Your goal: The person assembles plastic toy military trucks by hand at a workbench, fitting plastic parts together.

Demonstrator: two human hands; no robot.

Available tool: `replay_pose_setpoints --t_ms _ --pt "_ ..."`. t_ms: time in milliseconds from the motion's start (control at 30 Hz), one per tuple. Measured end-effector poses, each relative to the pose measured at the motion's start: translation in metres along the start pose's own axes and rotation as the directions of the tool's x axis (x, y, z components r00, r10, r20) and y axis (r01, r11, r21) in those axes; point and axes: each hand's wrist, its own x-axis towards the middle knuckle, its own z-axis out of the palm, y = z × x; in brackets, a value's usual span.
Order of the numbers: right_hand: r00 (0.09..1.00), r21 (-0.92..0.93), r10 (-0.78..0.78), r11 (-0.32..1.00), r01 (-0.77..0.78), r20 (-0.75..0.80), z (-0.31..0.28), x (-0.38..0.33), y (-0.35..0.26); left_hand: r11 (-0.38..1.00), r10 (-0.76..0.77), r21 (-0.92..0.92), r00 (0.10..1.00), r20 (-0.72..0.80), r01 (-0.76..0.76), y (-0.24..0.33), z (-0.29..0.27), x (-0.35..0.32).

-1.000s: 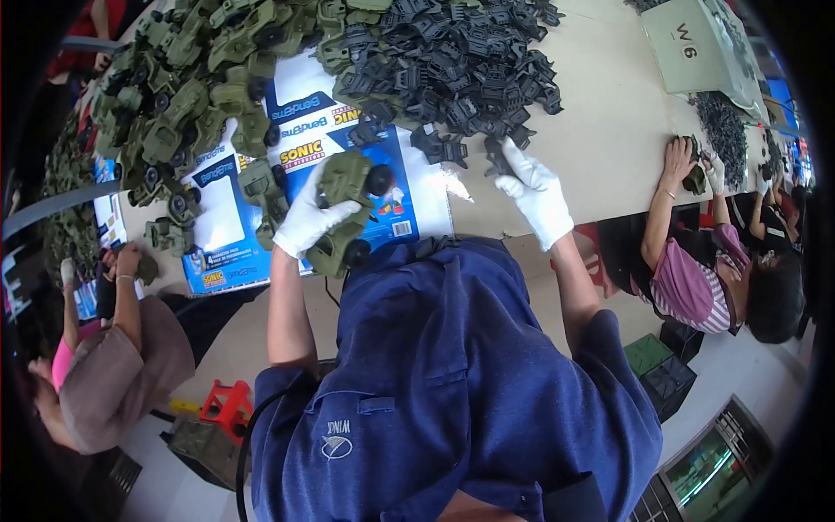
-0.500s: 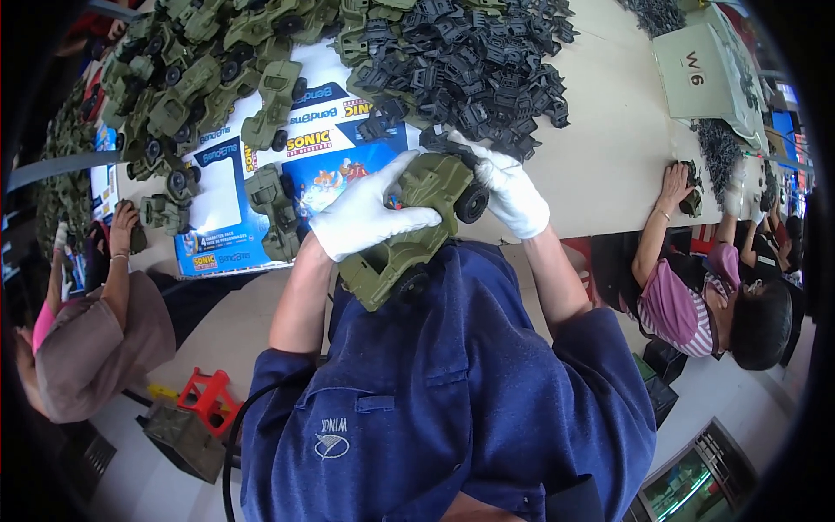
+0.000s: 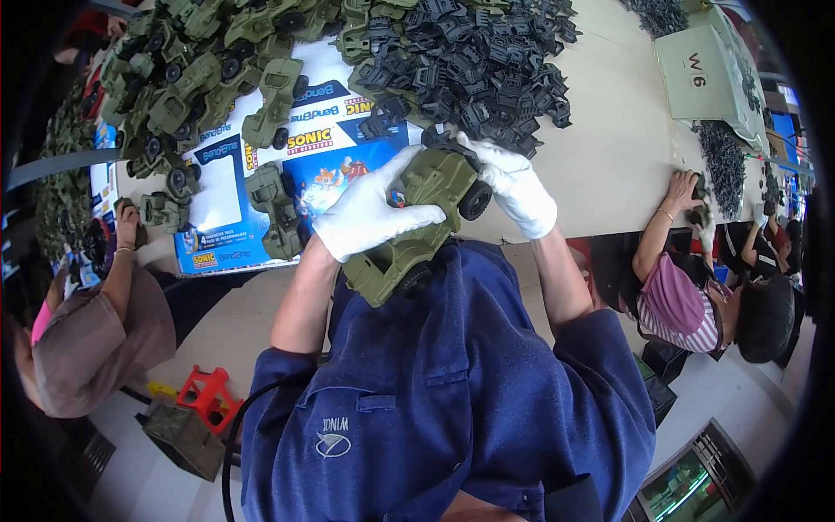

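An olive-green toy jeep (image 3: 439, 187) with black wheels is held above the table's near edge, tilted with its front end up and to the right. My left hand (image 3: 370, 213), in a white glove, is closed round its middle, thumb across the body. At the jeep's front end is a black plastic bumper piece (image 3: 442, 139). My gloved right hand (image 3: 517, 187) is closed at that end, its fingers pressing the piece against the jeep beside a front wheel. The right fingertips are partly hidden behind the toy.
Black plastic parts (image 3: 470, 65) lie heaped beyond my hands. Green toy jeeps (image 3: 187, 91) pile up at far left, some on a printed cardboard sheet (image 3: 222, 248). A pale box (image 3: 696, 74) stands at far right. Co-workers sit on both sides; a red stool (image 3: 207, 398) is at lower left.
Both my hands and the jeep have shifted slightly to the right, with the same hold. The co-worker on the right has moved their hands together.
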Motion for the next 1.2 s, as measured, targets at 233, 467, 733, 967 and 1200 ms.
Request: replay_pose_setpoints --t_ms 233,467,733,967,1200 --pt "0.99 -0.655 -0.14 0.745 0.124 0.027 0.013 0.02 -0.04 0.981 -0.008 -0.19 0.977 -0.215 -0.033 -0.009 0.037 0.017" --pt "0.974 -0.593 -0.189 0.773 0.225 0.122 0.023 0.02 -0.03 0.866 0.479 0.037 0.804 -0.352 -0.499 -0.032 0.03 0.046" --pt "0.885 -0.587 -0.447 0.754 0.295 -0.129 0.06 0.011 -0.023 0.759 0.584 0.032 0.66 -0.473 -0.65 -0.024 0.04 0.044" --pt "0.764 -0.663 -0.611 0.663 0.349 -0.208 0.068 0.007 -0.023 0.771 0.555 0.006 0.668 -0.496 -0.637 -0.013 0.044 0.045" --pt "0.799 -0.513 -0.344 0.857 0.053 -0.493 0.061 -0.015 -0.006 0.928 0.371 0.111 0.843 -0.391 -0.357 -0.036 0.06 0.056"
